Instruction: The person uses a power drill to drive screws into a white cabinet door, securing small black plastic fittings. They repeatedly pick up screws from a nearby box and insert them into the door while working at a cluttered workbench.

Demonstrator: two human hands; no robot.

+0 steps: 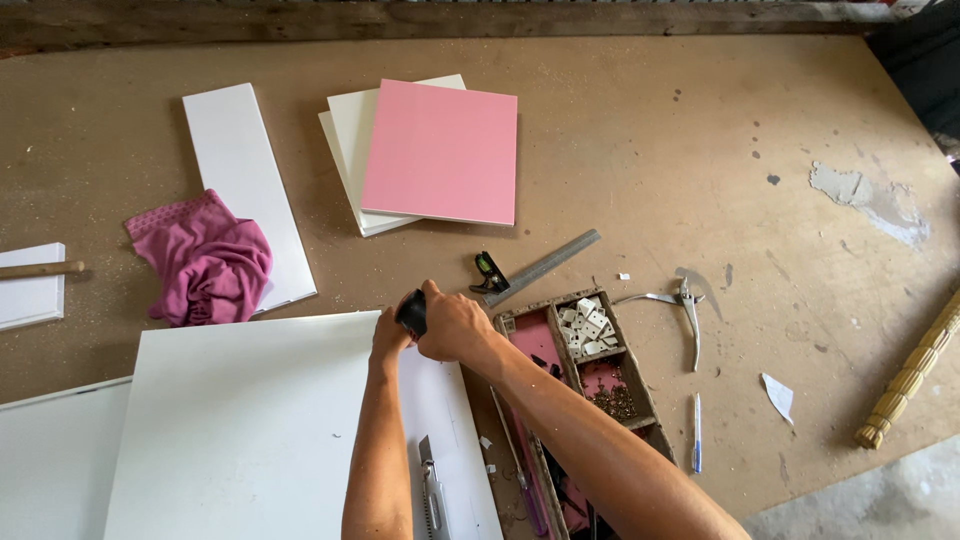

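The broad brown fibreboard table (640, 140) carries everything. Largest on it is a big white rectangular panel (250, 430), lying flat at about 7 o'clock from the middle, its far edge running left to right. Both hands meet at that edge's right end: the right hand (455, 325) is wrapped around a small black tool (412, 312), and the left hand (388, 335) presses against it from the 8 o'clock side, its fingers mostly hidden, so how firmly it grips I cannot tell. The tool sits at the panel's far corner, directly between the two hands, with neither nearer.

At 12 o'clock from the hands lie a pink square board (440, 150) atop cream ones, and at 10 o'clock a crumpled magenta cloth (205, 262).

At 3 o'clock, touching the right forearm, a long wooden compartment tray (575, 400) runs near to far: its far cell holds small white plastic pieces (585, 328), the next one dark screws (613, 400). Beyond it lies a steel square ruler (535, 268); to its right, metal pliers (685, 310).
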